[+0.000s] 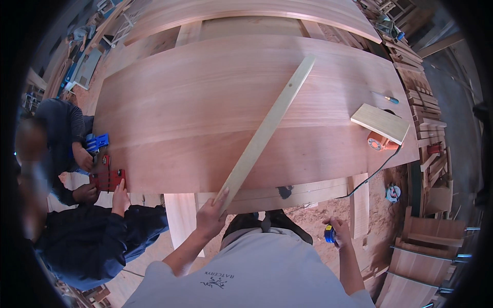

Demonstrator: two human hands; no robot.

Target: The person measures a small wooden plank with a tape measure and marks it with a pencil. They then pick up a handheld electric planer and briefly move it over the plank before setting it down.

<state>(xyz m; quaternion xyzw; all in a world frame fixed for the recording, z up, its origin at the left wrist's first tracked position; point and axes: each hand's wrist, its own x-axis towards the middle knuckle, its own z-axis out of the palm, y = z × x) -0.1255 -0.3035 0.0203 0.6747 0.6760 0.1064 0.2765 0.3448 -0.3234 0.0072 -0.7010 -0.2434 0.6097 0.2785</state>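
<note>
My left hand (209,219) is closed around the near end of a long pale wooden strip (267,128). The strip slants away to the far right across a wide reddish-brown wooden panel (205,97); its far end is tapered. Low on the right, beside my body and off the panel's near edge, my right hand (339,232) grips a blue tape measure (329,234) with a bit of yellow on it. No blade shows pulled out of the tape measure.
On the panel's right lie an orange corded power tool (379,141) under a wooden board (381,122), and a screwdriver (391,99). At the left edge, co-workers' hands (86,194) hold a red jig (114,178) near a blue clamp-like tool (97,142). Stacked timber (429,123) stands right.
</note>
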